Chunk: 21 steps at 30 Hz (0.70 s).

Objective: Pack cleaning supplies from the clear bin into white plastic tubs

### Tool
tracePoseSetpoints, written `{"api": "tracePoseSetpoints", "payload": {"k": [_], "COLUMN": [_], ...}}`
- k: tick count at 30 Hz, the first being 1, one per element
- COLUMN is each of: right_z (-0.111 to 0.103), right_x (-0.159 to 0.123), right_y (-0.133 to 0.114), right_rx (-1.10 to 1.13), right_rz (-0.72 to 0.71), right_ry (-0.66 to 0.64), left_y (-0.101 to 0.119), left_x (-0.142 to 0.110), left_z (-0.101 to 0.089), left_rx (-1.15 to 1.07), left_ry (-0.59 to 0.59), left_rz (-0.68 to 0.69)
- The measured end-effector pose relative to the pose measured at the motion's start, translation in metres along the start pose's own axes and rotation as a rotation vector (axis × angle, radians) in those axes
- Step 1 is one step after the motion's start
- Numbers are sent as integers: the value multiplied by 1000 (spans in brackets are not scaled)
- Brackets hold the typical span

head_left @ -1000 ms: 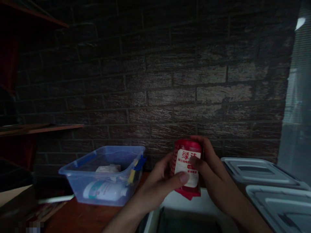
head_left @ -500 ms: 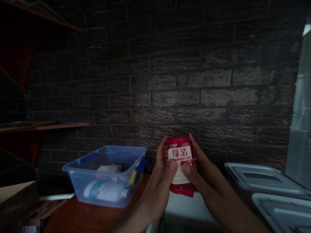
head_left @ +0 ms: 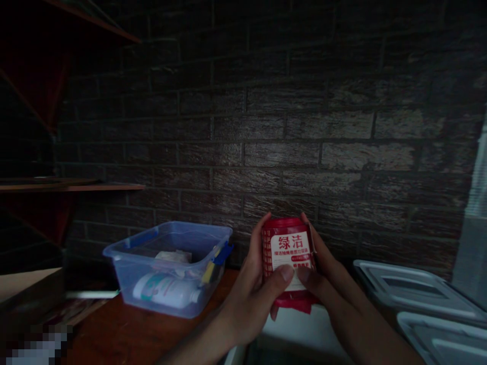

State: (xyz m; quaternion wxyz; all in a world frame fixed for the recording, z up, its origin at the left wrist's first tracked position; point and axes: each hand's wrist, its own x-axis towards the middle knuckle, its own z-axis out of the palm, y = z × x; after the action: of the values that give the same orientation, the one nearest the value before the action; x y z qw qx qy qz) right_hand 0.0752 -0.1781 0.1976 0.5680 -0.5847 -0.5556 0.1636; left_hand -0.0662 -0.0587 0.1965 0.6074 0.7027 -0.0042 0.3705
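Observation:
A red roll of garbage bags (head_left: 292, 246) with a white label and red Chinese print is held upright between both hands, label towards me. My left hand (head_left: 257, 284) is wrapped round its left side, thumb across the lower label. On the other side my right hand (head_left: 329, 279) grips it, its thumb also on the label beside the left one. A loose red flap hangs at the roll's bottom. Below the hands lies a white container (head_left: 300, 332), partly hidden by my wrists.
To the left, a clear blue plastic bin (head_left: 167, 266) on the wooden tabletop (head_left: 110, 334) holds a white bottle (head_left: 167, 290) and a pale packet. Grey lids (head_left: 414, 286) lie at right. Shelves (head_left: 106, 187) jut in at left; a dark brick wall (head_left: 243, 126) stands behind.
The roll has turned to face me more squarely, and my right thumb has shifted lower on the label. Both hands keep hold of it. The view has swung slightly left.

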Motion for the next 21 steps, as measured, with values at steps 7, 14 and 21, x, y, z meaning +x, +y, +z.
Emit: {"api": "tracePoseSetpoints", "payload": {"k": [7,14,21], "right_z": [3,2,3], "right_x": [-1,-5,-3], "right_y": [2,8,5], "right_rx": [-34,-96,-120], "right_rz": [2,3,-22], "right_ry": [-10,-12,-5], "left_y": [0,2,-2], "left_x": [2,3,0], "left_z": [-4,-7,-8], "left_rx": [69,184,224], "left_ry": [30,27,49], "left_rz": [47,115,129]}}
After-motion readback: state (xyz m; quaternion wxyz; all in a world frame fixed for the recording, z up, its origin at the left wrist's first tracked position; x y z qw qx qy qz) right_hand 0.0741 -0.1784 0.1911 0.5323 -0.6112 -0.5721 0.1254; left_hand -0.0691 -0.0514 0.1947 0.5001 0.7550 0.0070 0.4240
